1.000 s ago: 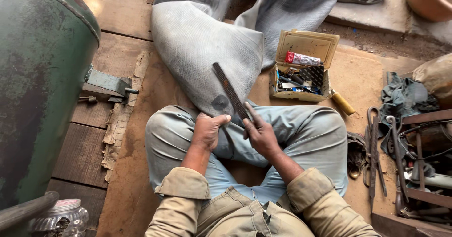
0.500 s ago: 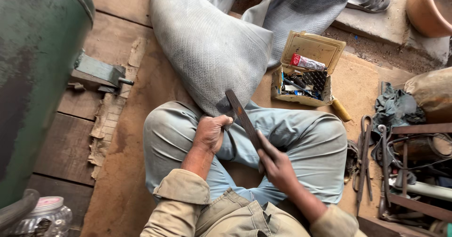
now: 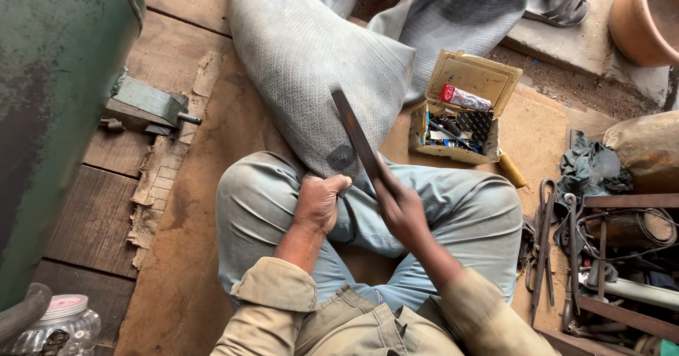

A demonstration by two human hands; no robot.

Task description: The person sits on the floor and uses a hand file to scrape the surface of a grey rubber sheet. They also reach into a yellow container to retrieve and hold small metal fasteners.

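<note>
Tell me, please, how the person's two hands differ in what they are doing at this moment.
The left hand is a closed fist gripping the edge of the grey rubber tube; the right hand holds the dark flat file. The left hand looks sharp, the right hand blurred. Both rest over the crossed legs.

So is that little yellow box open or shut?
Open. The small tan box has its lid tipped back, and a red tube and small tools show inside.
</note>
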